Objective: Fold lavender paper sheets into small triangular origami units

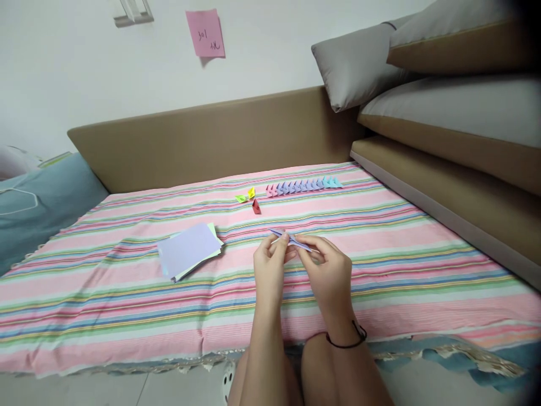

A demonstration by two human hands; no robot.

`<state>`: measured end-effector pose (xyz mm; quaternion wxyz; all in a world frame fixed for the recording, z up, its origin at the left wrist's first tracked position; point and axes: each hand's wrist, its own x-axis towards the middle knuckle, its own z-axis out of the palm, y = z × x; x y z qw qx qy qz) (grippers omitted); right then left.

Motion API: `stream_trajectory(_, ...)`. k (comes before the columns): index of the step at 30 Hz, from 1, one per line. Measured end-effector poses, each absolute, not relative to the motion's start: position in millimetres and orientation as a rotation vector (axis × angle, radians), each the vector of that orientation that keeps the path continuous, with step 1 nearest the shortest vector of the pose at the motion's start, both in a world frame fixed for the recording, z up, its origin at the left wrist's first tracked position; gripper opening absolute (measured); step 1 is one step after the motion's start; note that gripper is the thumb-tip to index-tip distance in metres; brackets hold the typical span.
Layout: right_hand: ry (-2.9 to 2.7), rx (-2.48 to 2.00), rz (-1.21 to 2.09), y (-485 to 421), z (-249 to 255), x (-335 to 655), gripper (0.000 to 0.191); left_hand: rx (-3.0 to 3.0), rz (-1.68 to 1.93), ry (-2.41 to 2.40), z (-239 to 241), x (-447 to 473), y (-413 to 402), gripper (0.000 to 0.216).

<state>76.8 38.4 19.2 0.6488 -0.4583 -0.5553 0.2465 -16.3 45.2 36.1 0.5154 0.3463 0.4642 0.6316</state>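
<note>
Between my two hands is a small folded piece of purple paper, held above the striped cloth. My left hand pinches its left part between thumb and fingers. My right hand grips the right part in the same way, its fingertips close to the left ones. Beyond my hands lies a row of folded paper pieces, pink at the left, purple in the middle and light blue at the right. Near the row's left end sit a yellow folded piece, a green one and a dark red one.
A stack of paper sheets, purple on top, rests to the left on the striped cloth. A brown backrest stands behind it. Grey and brown cushions are piled at the right. A pink note hangs on the wall.
</note>
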Motion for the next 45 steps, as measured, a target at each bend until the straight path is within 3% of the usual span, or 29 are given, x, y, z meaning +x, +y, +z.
stream_trajectory(5, -1.137, -0.956, 0.919, 40.0, 20.5, 78.4, 0.019, 0.894, 1.565, 1.084, 40.6, -15.9, 41.6, 0.026)
stream_trajectory(9, -1.04, -0.966, 1.094, 41.9, 19.0, 80.4, 0.022, 0.92, 1.557, 1.117, 42.3, -20.8, 41.3, 0.031)
stream_trajectory(33, -0.992, -0.951, 1.113, 40.8, 22.3, 79.2, 0.029, 1.043, 1.487, 1.065, 36.4, -29.6, 45.4, 0.037)
stream_trajectory(39, -0.957, -0.933, 1.129, 40.4, 23.5, 78.8, 0.021, 1.061, 1.489, 1.066, 36.6, -28.4, 45.4, 0.036)
stream_trajectory(45, -1.033, -0.944, 1.099, 39.0, 23.9, 79.8, 0.013, 1.08, 1.519, 1.049, 38.6, -27.5, 43.0, 0.052)
